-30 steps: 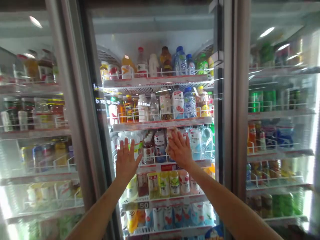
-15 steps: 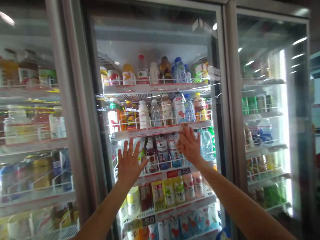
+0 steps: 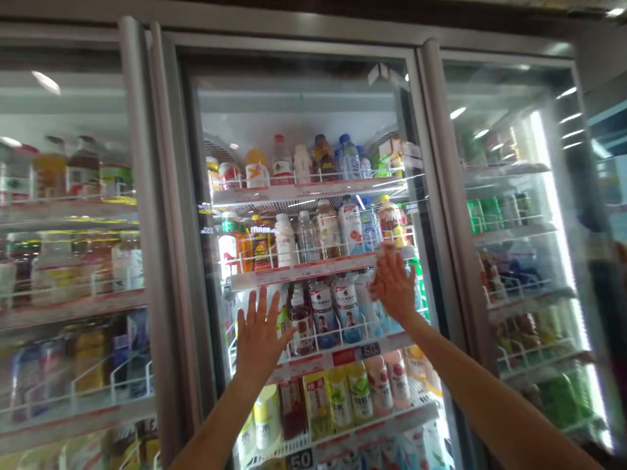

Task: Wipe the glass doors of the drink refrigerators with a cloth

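Observation:
In front of the middle glass door [image 3: 304, 91] of a drinks cooler, both my hands are raised. My left hand [image 3: 259, 339] is open with its fingers spread, in front of the third shelf's left part, close to a dark red bottle [image 3: 301, 320]. Further right, my right hand [image 3: 396, 284] is open and slightly blurred, holding nothing; its reflection seems to overlap the fingertips. Whether either palm touches the glass I cannot tell. Behind the glass, between the hands, stand two bottles with blue-and-white labels [image 3: 323, 313].
Steel door frames [image 3: 142, 196] divide the middle door from a left door [image 3: 63, 111] and a right door [image 3: 494, 111]. Behind each are shelves of bottles and cans. Dark price tags [image 3: 371, 350] hang on lower shelf edges. Light reflections streak the glass.
The view has tilted up, so the cooler's top frame now shows and the shelves sit lower. My right hand has shifted right relative to the bottles; my left hand stays nearly in place.

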A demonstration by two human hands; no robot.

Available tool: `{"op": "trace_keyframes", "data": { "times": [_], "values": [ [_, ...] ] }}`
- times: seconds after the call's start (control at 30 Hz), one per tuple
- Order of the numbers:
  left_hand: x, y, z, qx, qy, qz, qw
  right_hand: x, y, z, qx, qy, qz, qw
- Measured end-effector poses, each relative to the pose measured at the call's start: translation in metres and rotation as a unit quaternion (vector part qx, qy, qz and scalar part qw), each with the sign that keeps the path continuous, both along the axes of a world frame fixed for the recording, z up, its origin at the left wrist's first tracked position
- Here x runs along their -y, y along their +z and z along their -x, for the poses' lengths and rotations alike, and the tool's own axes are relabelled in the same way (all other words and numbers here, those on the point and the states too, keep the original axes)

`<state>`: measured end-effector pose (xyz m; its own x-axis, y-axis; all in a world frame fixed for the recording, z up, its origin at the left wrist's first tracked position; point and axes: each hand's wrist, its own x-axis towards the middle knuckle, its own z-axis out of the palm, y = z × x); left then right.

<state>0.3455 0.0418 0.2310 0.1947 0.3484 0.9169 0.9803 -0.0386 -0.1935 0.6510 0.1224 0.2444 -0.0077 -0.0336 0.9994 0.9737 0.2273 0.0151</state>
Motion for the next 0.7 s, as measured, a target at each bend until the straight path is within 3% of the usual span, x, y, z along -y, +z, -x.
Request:
{"op": "trace_keyframes", "data": {
  "times": [0.1, 0.23, 0.33, 0.47, 0.53, 0.6, 0.7],
  "values": [
    [-0.003, -0.003, 0.001, -0.005, 0.016, -0.011, 1.0, -0.006, 0.022, -0.007, -0.113, -0.003, -0.02, 0.993],
    [-0.005, -0.001, 0.003, -0.003, 0.017, -0.02, 1.0, 0.005, 0.02, 0.03, 0.095, 0.058, -0.034, 0.993],
    [0.002, 0.016, -0.002, 0.011, 0.021, -0.022, 0.999, 0.004, 0.013, 0.017, 0.162, 0.063, -0.037, 0.984],
    [0.01, 0.05, -0.022, 0.026, 0.031, -0.012, 0.999, -0.016, 0.02, -0.042, -0.036, 0.014, -0.069, 0.997],
    [0.008, 0.06, -0.033, 0.023, 0.036, 0.011, 0.999, -0.018, 0.023, -0.043, -0.108, 0.006, -0.069, 0.992],
    [0.003, 0.062, -0.041, 0.025, 0.044, 0.038, 0.998, -0.01, 0.019, -0.021, -0.062, 0.027, -0.06, 0.996],
    [-0.005, 0.057, -0.045, 0.028, 0.054, 0.044, 0.997, 0.003, 0.01, 0.011, 0.119, 0.082, -0.036, 0.989]
  ]
}}
